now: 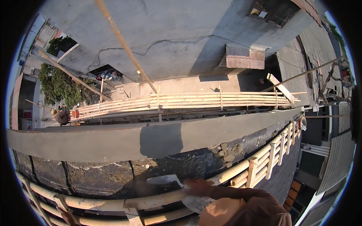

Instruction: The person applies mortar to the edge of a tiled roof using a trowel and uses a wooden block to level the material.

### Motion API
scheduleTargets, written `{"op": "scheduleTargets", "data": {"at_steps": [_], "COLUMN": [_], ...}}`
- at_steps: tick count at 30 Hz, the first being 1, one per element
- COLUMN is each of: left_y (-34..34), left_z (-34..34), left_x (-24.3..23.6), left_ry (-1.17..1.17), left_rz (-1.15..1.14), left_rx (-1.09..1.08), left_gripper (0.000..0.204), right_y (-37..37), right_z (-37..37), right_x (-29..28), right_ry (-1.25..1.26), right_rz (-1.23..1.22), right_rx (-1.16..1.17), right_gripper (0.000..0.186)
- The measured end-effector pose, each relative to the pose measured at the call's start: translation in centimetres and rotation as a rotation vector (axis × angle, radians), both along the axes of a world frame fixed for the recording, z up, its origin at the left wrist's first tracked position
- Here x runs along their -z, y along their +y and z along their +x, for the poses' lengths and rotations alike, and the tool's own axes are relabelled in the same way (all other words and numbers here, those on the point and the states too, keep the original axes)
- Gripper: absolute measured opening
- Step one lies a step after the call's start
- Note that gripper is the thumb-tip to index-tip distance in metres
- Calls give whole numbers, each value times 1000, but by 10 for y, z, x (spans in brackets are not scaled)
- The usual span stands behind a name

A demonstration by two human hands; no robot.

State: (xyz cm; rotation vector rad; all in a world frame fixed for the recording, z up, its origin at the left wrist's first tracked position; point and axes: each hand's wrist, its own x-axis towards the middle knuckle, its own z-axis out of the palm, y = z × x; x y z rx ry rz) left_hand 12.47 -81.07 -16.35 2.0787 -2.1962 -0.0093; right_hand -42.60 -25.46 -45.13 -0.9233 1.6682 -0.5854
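The right hand (198, 186) grips a trowel (164, 180) against the rough wall (113, 175) just above the bamboo rail (158, 197); motion blur hides how its fingers lie. The left hand (68, 217) is mostly cut off at the lower edge, its fingers unreadable.

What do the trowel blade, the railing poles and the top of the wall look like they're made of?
Trowel blade: grey metal, likely steel, flat and thin, smeared dull. Railing poles: bamboo by the look, pale yellow round stems with joint rings. Wall top: smooth, matt grey cement plaster, while the face below shows rough dark mortar.
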Motion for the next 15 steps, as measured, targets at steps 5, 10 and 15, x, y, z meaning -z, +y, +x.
{"op": "scheduleTargets", "data": {"at_steps": [5, 10, 15], "left_y": [-1, 2, 17], "left_z": [42, -23, -40], "left_x": [-27, 21, -8], "left_ry": [-234, 99, 29], "left_rz": [-1, -146, -196], "left_rx": [-19, -269, -310], "left_gripper": [63, 98, 95], "right_y": [-17, -56, -126], "right_z": [10, -3, 10], "right_x": [-4, -45, -84], "right_ry": [-36, -197, -766], "right_rz": [-100, -99, -156], "right_rx": [38, 4, -38], "right_gripper": [56, 58, 37]}}
